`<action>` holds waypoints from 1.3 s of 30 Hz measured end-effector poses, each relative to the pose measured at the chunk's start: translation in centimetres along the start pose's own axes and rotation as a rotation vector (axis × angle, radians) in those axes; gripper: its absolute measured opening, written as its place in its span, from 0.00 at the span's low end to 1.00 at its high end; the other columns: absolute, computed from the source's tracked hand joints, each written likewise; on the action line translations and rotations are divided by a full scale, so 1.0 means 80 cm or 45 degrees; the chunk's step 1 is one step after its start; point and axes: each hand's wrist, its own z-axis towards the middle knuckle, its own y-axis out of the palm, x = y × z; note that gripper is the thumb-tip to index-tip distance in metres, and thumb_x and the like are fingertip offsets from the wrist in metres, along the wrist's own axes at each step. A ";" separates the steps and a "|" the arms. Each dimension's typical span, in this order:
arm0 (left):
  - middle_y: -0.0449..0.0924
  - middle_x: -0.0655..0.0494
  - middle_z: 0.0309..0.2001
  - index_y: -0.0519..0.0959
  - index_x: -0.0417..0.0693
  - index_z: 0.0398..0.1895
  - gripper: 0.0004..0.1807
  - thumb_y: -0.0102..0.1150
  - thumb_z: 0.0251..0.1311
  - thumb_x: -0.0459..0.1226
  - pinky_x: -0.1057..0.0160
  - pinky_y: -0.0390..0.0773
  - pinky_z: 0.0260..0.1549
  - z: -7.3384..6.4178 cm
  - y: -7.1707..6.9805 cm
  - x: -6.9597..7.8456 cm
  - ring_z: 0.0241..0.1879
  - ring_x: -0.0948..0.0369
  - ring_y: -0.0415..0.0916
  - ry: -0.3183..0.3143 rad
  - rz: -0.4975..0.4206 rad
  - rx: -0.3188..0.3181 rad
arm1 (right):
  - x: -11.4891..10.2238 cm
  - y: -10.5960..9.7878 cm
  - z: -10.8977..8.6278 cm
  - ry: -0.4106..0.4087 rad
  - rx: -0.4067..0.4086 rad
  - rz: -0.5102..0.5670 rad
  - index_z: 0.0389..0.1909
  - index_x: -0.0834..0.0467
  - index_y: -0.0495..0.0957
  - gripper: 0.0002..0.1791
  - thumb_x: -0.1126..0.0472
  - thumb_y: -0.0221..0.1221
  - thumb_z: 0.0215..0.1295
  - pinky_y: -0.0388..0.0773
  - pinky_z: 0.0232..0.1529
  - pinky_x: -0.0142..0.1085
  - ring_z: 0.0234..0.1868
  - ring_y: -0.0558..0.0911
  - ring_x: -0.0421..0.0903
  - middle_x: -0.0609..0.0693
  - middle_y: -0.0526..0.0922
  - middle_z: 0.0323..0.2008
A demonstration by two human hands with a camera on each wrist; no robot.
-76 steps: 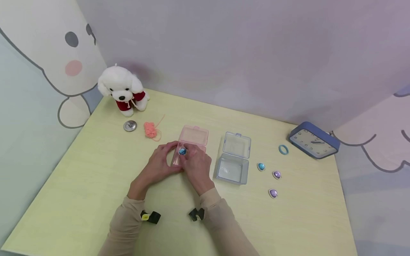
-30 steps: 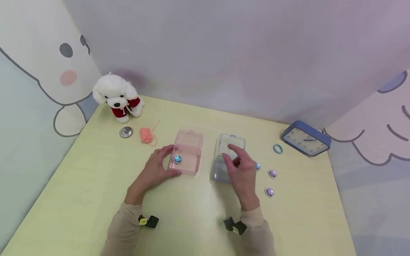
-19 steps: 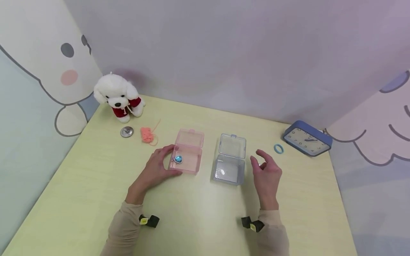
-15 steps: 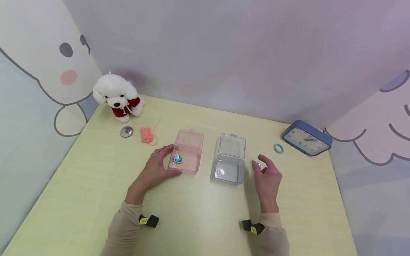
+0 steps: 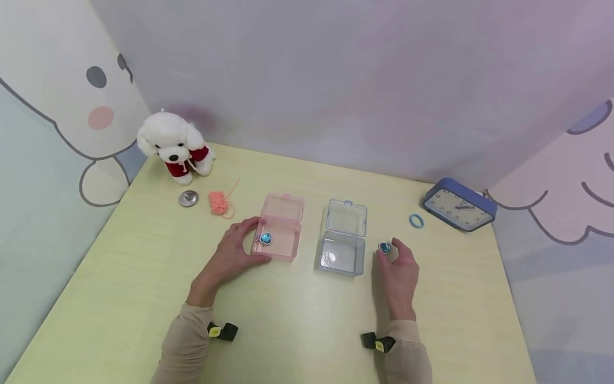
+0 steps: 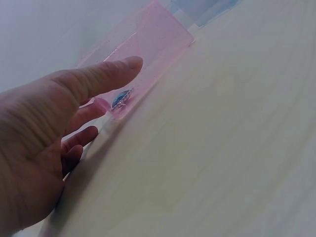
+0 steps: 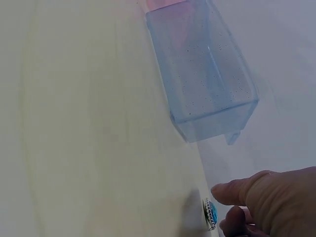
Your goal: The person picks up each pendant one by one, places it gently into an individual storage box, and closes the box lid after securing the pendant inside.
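Note:
My left hand (image 5: pixel 230 256) spans the left end of an open pink plastic box (image 5: pixel 290 247), its thumb along the front wall and its fingers at the back. A blue heart-shaped gem (image 5: pixel 266 238) with a silver beaded edge lies inside that end; it also shows beyond the thumb in the left wrist view. To the right, my right hand (image 5: pixel 400 274) pinches a second blue gem (image 5: pixel 385 247) between thumb and index finger. The right wrist view shows this gem (image 7: pixel 211 215) tipped on edge at the fingertips. The purple gems are hidden behind the right hand.
Between the hands stands an open clear bluish box (image 5: pixel 342 255), lid folded back. Behind lie a light-blue ring (image 5: pixel 416 221) and a blue clock (image 5: pixel 459 205) at right. At left are coral yarn (image 5: pixel 218 202), a metal disc (image 5: pixel 188 198) and a white plush dog (image 5: pixel 175 144).
My right hand has left the first blue gem in the pink box, swung right past the bluish box, and closed on the second blue gem. My left hand has stayed at the pink box.

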 end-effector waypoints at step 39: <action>0.69 0.47 0.75 0.63 0.59 0.80 0.55 0.84 0.49 0.51 0.31 0.68 0.65 0.002 0.000 0.001 0.69 0.43 0.64 -0.002 -0.001 -0.009 | -0.001 0.008 0.001 0.042 -0.036 -0.104 0.66 0.67 0.76 0.26 0.61 0.66 0.70 0.69 0.68 0.64 0.67 0.74 0.70 0.69 0.78 0.65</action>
